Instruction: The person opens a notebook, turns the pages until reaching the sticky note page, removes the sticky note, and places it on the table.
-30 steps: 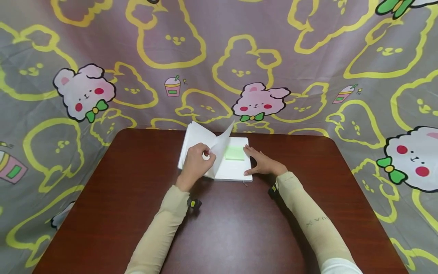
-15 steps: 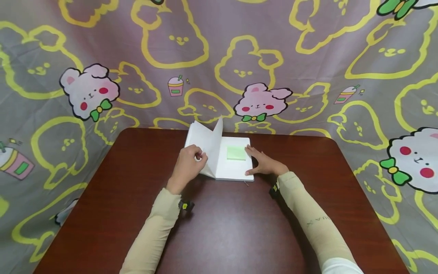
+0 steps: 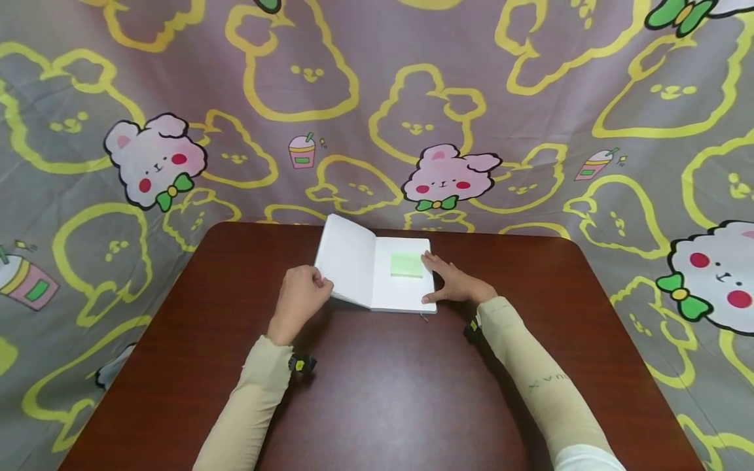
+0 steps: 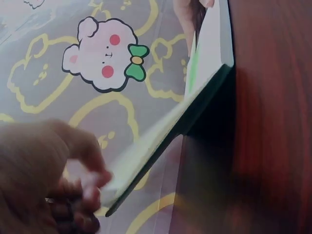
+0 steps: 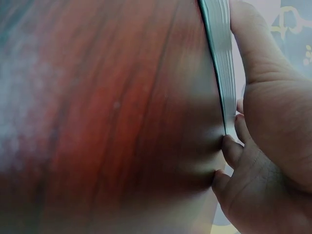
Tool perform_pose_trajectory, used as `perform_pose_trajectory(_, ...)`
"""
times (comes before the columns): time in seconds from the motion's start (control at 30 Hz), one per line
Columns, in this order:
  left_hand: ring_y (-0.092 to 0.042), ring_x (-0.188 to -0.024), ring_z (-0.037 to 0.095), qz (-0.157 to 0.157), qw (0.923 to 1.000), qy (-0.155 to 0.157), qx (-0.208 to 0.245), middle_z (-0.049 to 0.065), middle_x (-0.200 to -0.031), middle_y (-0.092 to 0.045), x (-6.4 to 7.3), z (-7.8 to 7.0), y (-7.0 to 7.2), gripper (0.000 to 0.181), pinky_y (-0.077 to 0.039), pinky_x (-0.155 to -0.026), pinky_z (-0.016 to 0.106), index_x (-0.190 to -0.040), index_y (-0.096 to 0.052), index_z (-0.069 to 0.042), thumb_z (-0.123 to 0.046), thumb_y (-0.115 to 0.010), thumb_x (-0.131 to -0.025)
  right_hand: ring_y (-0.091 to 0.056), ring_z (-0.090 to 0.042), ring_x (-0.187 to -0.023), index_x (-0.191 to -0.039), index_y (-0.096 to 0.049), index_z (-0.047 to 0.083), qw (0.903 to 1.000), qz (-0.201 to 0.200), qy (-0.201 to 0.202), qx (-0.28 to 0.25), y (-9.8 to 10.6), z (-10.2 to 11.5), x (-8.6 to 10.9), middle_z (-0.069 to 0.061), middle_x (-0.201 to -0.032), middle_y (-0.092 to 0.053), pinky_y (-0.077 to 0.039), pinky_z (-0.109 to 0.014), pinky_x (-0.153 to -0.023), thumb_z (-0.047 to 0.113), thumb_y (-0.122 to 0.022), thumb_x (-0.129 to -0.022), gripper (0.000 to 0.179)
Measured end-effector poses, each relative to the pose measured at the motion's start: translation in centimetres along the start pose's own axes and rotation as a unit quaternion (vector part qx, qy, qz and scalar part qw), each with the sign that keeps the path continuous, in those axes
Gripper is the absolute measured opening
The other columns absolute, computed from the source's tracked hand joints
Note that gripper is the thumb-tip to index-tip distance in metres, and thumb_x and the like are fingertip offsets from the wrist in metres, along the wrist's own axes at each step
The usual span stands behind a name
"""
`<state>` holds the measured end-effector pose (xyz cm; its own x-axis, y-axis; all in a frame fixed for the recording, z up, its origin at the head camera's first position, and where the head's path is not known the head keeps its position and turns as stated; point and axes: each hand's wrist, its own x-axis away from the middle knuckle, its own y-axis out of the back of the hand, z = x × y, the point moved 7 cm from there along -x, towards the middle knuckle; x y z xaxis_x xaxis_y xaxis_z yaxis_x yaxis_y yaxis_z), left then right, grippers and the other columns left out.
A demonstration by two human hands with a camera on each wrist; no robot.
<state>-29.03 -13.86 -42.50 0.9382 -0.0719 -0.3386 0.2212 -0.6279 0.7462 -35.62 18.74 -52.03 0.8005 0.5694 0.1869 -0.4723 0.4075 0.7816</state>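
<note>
An open notebook with blank white pages lies on the table. Its left side slants up off the tabletop. On the right page sits a light green sticky-note pad. My left hand pinches a page at the lower left corner; in the left wrist view the thumb and index finger meet at the page edge, just above the dark cover. With fingers spread, my right hand presses on the notebook's right edge. In the right wrist view its thumb rests over the page stack.
The brown wooden table extends around the notebook. Behind it and at both sides hangs a grey patterned cloth with cartoon animals. A thin ribbon bookmark pokes out below the notebook. Black cameras are strapped to the wrists.
My left hand has moved left and toward me, turning the raised page over onto the left side. The sticky-note pad is now fully uncovered. My right hand has stayed in place.
</note>
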Motion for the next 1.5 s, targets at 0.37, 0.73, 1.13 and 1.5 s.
perform_pose_trajectory(0.37, -0.03, -0.049, 0.014, 0.072, 0.9911, 0.109, -0.024, -0.006, -0.047, -0.03, 0.6, 3.5, -1.5, 0.041, -0.028, -0.044, 0.028, -0.046, -0.039, -0.014, -0.005, -0.063, -0.079, 0.001, -0.034, -0.158, -0.164, -0.008, 0.005, 1.0, 0.002, -0.002, 0.004, -0.1, -0.2, -0.1, -0.014, -0.172, -0.002, -0.001, -0.064, -0.123, 0.043, -0.082, -0.085, 0.114)
perform_pose_trajectory(0.73, -0.029, -0.051, 0.015, 0.147, 0.9754, 0.151, -0.065, -0.004, -0.05, -0.025, 1.1, 5.4, -3.4, 0.042, -0.027, -0.046, 0.028, -0.048, -0.035, -0.014, -0.009, -0.063, -0.079, -0.002, -0.038, -0.157, -0.163, -0.01, 0.003, 1.0, 0.0, 0.008, -0.003, -0.2, 0.0, -0.2, -0.017, -0.171, -0.002, -0.002, -0.068, -0.121, 0.042, -0.083, -0.084, 0.114)
perform_pose_trajectory(1.13, -0.047, -0.061, 0.023, 0.126, 0.976, 0.154, -0.089, 0.005, -0.062, -0.045, 1.4, 5.9, -3.4, 0.031, -0.039, -0.052, 0.035, -0.067, -0.051, -0.006, -0.016, -0.073, -0.084, -0.002, -0.04, -0.157, -0.162, -0.011, 0.0, 0.9999, -0.006, 0.011, -0.003, 0.0, 0.3, 0.2, -0.021, -0.17, -0.004, -0.003, -0.069, -0.121, 0.041, -0.083, -0.084, 0.114)
perform_pose_trajectory(1.5, -0.052, -0.116, 0.045, 0.088, 0.9839, -0.002, -0.155, 0.027, -0.13, -0.056, -0.8, 1.8, -5.2, 0.035, -0.05, -0.089, 0.056, -0.115, -0.065, 0.005, -0.011, -0.074, -0.086, -0.003, -0.042, -0.156, -0.162, -0.011, -0.001, 0.9998, -0.009, 0.016, 0.0, -0.1, 0.6, 0.3, -0.022, -0.17, -0.004, -0.004, -0.071, -0.12, 0.041, -0.083, -0.084, 0.114)
